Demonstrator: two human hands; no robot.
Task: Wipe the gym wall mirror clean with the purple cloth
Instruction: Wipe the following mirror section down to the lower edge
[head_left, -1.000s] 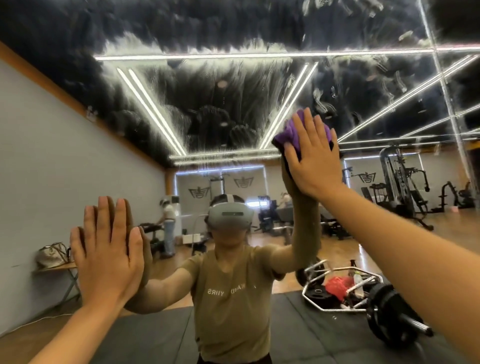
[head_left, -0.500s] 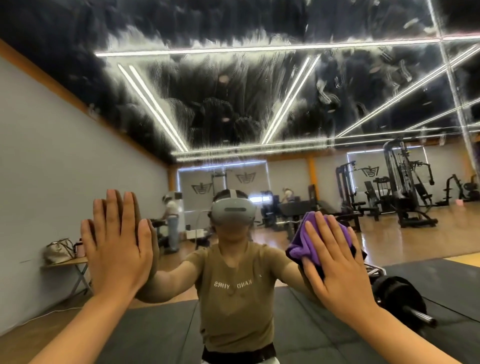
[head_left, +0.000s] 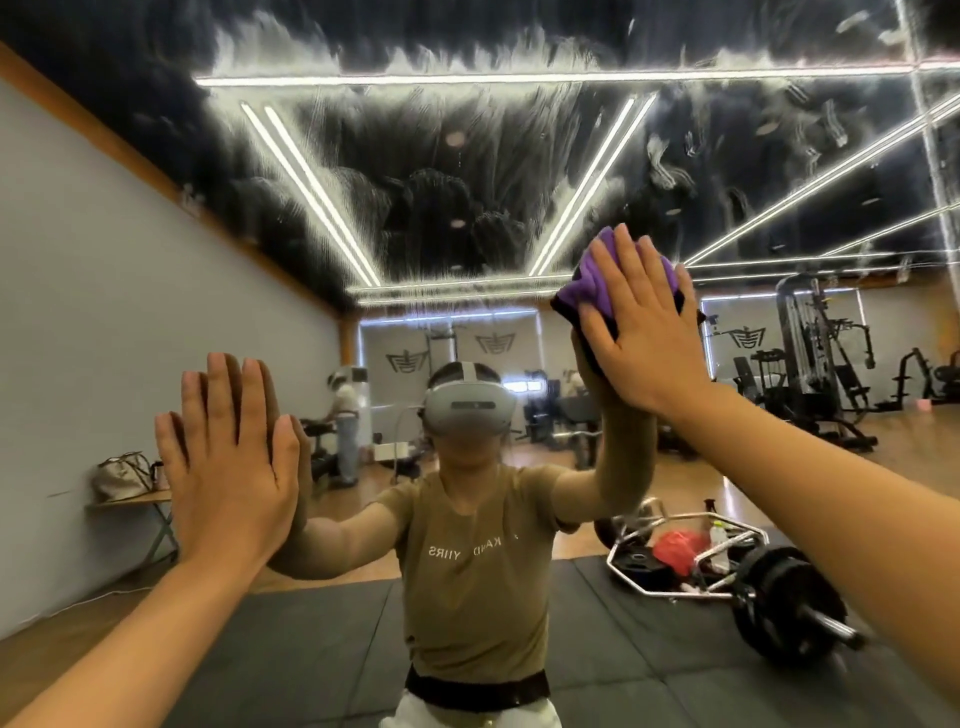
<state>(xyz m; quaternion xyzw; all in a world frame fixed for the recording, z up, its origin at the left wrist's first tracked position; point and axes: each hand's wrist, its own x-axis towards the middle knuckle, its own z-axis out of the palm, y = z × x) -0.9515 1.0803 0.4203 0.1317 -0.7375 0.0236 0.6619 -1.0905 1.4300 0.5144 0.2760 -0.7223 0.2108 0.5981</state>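
Note:
The gym wall mirror (head_left: 467, 171) fills the head view; its upper part is covered with whitish smears and streaks, its lower part reflects the room cleanly. My right hand (head_left: 644, 332) lies flat, fingers straight, pressing the purple cloth (head_left: 597, 283) against the glass right of centre, at the lower edge of the smeared zone. Only the cloth's upper left part shows past my fingers. My left hand (head_left: 231, 462) is flat on the mirror at the lower left, fingers together and straight, holding nothing.
A vertical mirror seam (head_left: 930, 156) runs near the right edge. The glass reflects a person in a headset and tan shirt (head_left: 475, 566), black floor mats, a barbell with plates (head_left: 779, 597), weight machines (head_left: 810, 353) and a small table with a bag (head_left: 122, 475).
My right hand swept the cloth down the glass from the upper position, then back up again to the smear's lower edge. My left hand stayed planted on the mirror.

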